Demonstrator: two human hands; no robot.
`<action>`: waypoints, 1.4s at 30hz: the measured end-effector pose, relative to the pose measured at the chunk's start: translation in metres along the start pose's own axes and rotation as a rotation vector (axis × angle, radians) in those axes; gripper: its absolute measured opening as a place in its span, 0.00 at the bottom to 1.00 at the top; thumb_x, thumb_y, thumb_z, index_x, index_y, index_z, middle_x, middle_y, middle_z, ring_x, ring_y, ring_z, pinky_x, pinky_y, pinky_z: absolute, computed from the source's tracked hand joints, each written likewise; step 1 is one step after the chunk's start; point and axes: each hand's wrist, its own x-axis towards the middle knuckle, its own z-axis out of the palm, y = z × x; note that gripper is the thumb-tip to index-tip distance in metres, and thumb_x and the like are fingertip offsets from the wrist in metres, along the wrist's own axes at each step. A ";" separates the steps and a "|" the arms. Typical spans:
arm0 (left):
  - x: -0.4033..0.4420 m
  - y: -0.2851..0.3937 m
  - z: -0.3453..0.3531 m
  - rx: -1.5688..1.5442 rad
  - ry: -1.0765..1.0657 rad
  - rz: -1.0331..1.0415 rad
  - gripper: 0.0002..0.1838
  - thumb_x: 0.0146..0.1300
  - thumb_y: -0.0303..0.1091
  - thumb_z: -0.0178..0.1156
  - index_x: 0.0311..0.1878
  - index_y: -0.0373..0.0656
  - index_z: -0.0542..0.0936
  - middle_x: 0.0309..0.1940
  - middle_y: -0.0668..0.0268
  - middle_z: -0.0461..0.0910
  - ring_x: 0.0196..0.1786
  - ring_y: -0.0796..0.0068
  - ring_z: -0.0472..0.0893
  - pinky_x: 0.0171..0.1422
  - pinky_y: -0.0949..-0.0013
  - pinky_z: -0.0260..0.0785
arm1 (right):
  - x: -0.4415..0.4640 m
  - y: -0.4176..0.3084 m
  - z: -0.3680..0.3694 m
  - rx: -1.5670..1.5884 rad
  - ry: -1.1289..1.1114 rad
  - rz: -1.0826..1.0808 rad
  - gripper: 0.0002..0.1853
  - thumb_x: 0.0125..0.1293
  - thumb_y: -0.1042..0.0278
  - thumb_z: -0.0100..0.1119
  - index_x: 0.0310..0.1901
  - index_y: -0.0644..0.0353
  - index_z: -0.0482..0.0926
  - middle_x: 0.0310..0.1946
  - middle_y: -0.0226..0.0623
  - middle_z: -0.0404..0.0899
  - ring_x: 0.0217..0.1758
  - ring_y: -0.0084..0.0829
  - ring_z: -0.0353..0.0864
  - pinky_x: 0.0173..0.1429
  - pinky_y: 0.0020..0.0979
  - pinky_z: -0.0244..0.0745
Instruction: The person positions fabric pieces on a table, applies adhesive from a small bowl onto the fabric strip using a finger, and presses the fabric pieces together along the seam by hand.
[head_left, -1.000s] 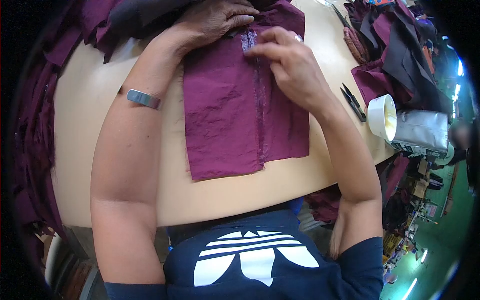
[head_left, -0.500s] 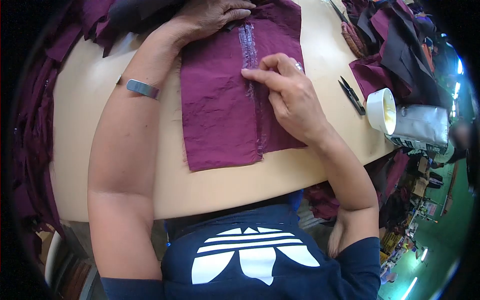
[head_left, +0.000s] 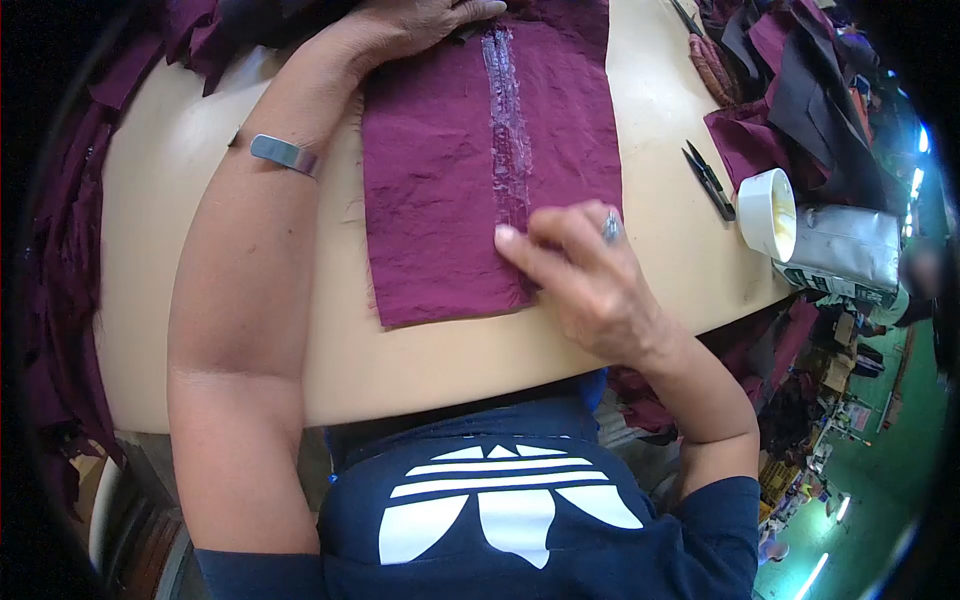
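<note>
Nearer along the seam has come the right hand, fingers curled; whether it pinches anything, I cannot tell. Its purple cloth lies mid-surface, the left hand open at the far left. Pale smear covers most of the seam; the near end looks barer.

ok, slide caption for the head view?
Left hand on maroon cloth, right hand at its whitish strip; black snips nearby.

Both hands seemingly on maroon cloth
</note>
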 end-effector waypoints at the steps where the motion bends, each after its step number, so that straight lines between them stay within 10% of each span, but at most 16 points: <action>1: 0.001 -0.002 0.002 0.016 0.000 0.001 0.17 0.66 0.40 0.52 0.51 0.40 0.79 0.53 0.59 0.77 0.56 0.59 0.75 0.60 0.66 0.65 | -0.006 -0.004 -0.001 -0.019 0.005 -0.040 0.14 0.54 0.71 0.54 0.41 0.68 0.80 0.38 0.37 0.71 0.38 0.29 0.72 0.47 0.34 0.65; 11: -0.002 0.008 -0.004 0.007 0.005 -0.035 0.17 0.66 0.40 0.52 0.52 0.40 0.79 0.53 0.59 0.77 0.55 0.59 0.76 0.59 0.66 0.66 | -0.008 -0.017 -0.011 0.442 0.070 0.147 0.17 0.46 0.83 0.61 0.42 0.66 0.81 0.34 0.37 0.71 0.34 0.31 0.70 0.39 0.31 0.64; 15: 0.000 -0.002 0.002 -0.052 -0.013 -0.065 0.18 0.66 0.41 0.52 0.52 0.41 0.79 0.55 0.59 0.77 0.57 0.59 0.75 0.60 0.66 0.65 | -0.016 -0.020 -0.002 0.045 0.031 0.032 0.16 0.50 0.80 0.55 0.43 0.63 0.79 0.37 0.39 0.71 0.38 0.35 0.72 0.45 0.33 0.65; 21: 0.000 -0.012 0.010 0.030 0.050 0.025 0.17 0.66 0.41 0.52 0.52 0.42 0.78 0.54 0.60 0.77 0.54 0.60 0.77 0.58 0.67 0.68 | 0.028 0.023 -0.016 0.397 0.054 0.320 0.18 0.54 0.86 0.45 0.41 0.61 0.82 0.36 0.38 0.73 0.39 0.34 0.75 0.45 0.27 0.69; 42: 0.005 -0.023 0.024 -0.043 0.090 -0.040 0.17 0.68 0.45 0.51 0.53 0.47 0.79 0.53 0.65 0.79 0.55 0.65 0.77 0.59 0.70 0.67 | 0.095 0.093 0.023 -0.041 0.224 0.230 0.18 0.54 0.79 0.47 0.44 0.59 0.82 0.39 0.46 0.75 0.44 0.47 0.76 0.53 0.40 0.72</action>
